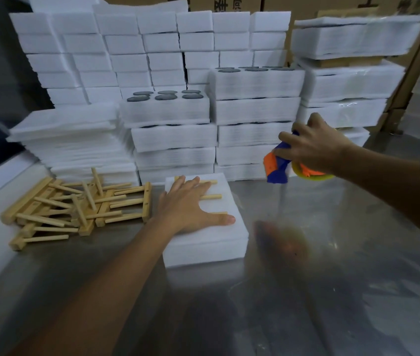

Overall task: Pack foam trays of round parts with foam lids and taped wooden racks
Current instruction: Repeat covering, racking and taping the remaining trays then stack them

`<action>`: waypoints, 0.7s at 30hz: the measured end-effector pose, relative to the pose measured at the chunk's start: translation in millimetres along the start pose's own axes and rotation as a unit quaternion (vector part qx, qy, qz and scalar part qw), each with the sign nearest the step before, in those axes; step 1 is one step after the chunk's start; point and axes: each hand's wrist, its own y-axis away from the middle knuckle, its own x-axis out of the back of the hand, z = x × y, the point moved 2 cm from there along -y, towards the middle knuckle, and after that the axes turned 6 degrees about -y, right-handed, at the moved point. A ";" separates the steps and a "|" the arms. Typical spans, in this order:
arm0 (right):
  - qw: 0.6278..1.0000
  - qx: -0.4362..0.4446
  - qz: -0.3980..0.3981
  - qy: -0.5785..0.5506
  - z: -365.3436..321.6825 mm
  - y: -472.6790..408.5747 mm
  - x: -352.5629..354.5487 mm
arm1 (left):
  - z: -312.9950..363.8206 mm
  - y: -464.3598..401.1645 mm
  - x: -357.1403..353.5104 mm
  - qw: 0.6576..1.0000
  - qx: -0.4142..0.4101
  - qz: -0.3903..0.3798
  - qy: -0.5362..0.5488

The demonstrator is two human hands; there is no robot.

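Observation:
A white foam pack (pixel 211 242), a tray with a foam lid on it, lies on the steel table. A wooden rack (pixel 212 196) with three pegs lies on its top. My left hand (pixel 188 205) presses flat on the rack and lid, fingers spread. To the right and above the table, my right hand (pixel 311 145) grips a blue and orange tape dispenser (pixel 278 164) with a yellow-rimmed roll. The dispenser hangs in the air, apart from the pack.
A loose heap of wooden racks (pixel 75 209) lies left of the pack. Behind stand stacks of foam trays (pixel 170 109) showing dark round parts, thin foam lids (pixel 70 140) at left, packed blocks (pixel 152 42) and cardboard boxes at the back. The steel table (pixel 306 291) spreads in front.

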 end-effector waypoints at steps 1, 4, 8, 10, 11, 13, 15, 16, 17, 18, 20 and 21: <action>1.000 -0.017 -0.013 -0.017 -1.3 -1.1 0.6 | 0.1 0.2 0.1 1.000 0.000 0.000 -0.001; 0.980 -0.119 -0.075 -0.142 -10.8 -7.6 -2.3 | 0.3 0.5 0.5 1.000 0.001 0.002 0.001; 0.854 -0.245 -0.182 -0.421 -31.2 -8.1 -23.5 | 0.1 -0.3 0.1 1.000 0.007 0.003 0.005; 0.819 -0.257 -0.203 -0.470 -42.9 -6.2 -33.5 | -0.7 -0.8 -0.6 1.000 0.011 0.002 0.013; 0.805 -0.263 -0.212 -0.487 -47.3 -5.2 -38.0 | -1.0 -1.0 -1.0 1.000 0.011 0.002 0.016; 0.782 -0.276 -0.238 -0.506 -53.6 -3.8 -48.0 | -1.4 -1.5 -1.4 1.000 0.011 0.004 0.016; 0.768 -0.290 -0.255 -0.511 -56.9 -3.2 -56.6 | -1.6 -1.6 -1.9 1.000 0.010 0.008 0.018; 0.764 -0.297 -0.259 -0.511 -58.4 -3.5 -60.3 | -1.6 -1.6 -1.9 1.000 0.009 0.011 0.022; 0.763 -0.301 -0.263 -0.509 -60.1 -3.9 -63.2 | -1.7 -1.4 -2.1 1.000 0.009 0.014 0.025; 0.763 -0.304 -0.264 -0.506 -61.9 -4.5 -65.2 | -1.9 -1.2 -2.2 0.999 0.009 0.015 0.027; 0.764 -0.313 -0.256 -0.503 -64.3 -5.9 -67.2 | -2.0 -1.4 -2.1 0.999 0.008 0.013 0.029; 0.764 -0.319 -0.250 -0.503 -64.5 -6.4 -68.0 | -1.9 -1.3 -1.8 0.999 0.008 0.013 0.029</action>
